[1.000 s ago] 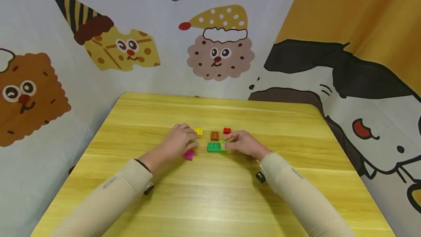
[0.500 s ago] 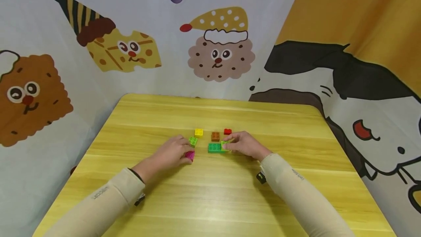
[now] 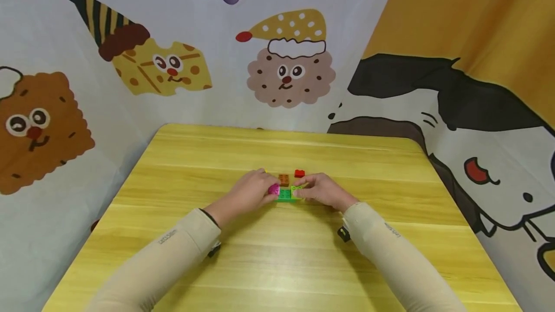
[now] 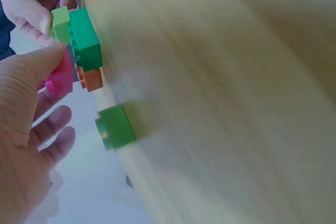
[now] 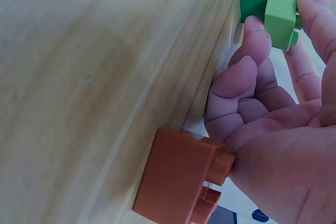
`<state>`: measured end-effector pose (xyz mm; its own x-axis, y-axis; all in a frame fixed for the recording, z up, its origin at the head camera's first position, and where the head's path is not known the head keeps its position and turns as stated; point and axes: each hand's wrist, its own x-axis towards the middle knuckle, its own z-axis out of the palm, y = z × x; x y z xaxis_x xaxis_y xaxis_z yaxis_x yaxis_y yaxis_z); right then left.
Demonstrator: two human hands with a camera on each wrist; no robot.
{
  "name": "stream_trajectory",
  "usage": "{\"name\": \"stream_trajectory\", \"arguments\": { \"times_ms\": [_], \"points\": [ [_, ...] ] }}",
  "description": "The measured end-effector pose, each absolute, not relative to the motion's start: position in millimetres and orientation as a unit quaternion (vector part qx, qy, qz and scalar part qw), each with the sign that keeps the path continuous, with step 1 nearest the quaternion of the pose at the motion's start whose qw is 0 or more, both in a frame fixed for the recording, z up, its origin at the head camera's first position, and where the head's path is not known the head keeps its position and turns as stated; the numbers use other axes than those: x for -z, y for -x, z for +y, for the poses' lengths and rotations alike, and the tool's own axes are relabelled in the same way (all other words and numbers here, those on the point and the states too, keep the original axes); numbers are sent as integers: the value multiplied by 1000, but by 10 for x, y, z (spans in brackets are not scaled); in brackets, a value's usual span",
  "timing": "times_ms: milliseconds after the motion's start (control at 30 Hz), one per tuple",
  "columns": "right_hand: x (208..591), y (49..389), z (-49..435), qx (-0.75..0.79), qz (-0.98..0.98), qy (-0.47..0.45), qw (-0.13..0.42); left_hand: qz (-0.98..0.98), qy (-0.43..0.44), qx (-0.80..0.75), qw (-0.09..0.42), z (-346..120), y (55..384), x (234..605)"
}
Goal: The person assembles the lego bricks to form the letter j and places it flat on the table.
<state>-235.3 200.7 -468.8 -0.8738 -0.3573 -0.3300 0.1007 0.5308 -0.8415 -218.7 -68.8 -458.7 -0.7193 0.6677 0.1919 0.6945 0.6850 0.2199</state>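
Note:
My left hand (image 3: 248, 192) pinches a pink toy building brick (image 3: 274, 188) between thumb and fingers, at the left end of a longer green brick (image 3: 284, 195). In the left wrist view the pink brick (image 4: 61, 77) sits close by the studs of the green brick (image 4: 88, 43). My right hand (image 3: 326, 190) pinches a lime brick (image 3: 295, 190) that sits on the green brick's right end. The right wrist view shows the thumb at the studs of this lime brick (image 5: 281, 17), with fingertips on its other side.
An orange-brown brick (image 3: 284, 179) lies just behind the green one, and a red brick (image 3: 299, 173) beyond the right hand. The left hand mostly hides a yellow brick. In the left wrist view a loose green brick (image 4: 116, 128) stands on the wooden table (image 3: 277, 264).
My left hand has reached down to the pink brick, taken hold of it and carried it right and away to the green brick's left end. The right hand has stayed in place.

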Motion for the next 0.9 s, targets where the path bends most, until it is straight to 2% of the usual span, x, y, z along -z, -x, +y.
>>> {"name": "stream_trajectory", "arguments": {
  "times_ms": [333,600,900],
  "points": [
    [4701,2376,2011,474,844,79,237,-921,367,132,28,-595,2307,4670],
    [4699,2374,2020,467,847,87,237,-930,339,145,-13,-573,2291,4645],
    [4705,2365,2019,473,845,86,235,-930,338,146,-17,-549,2295,4645]
  ]
}}
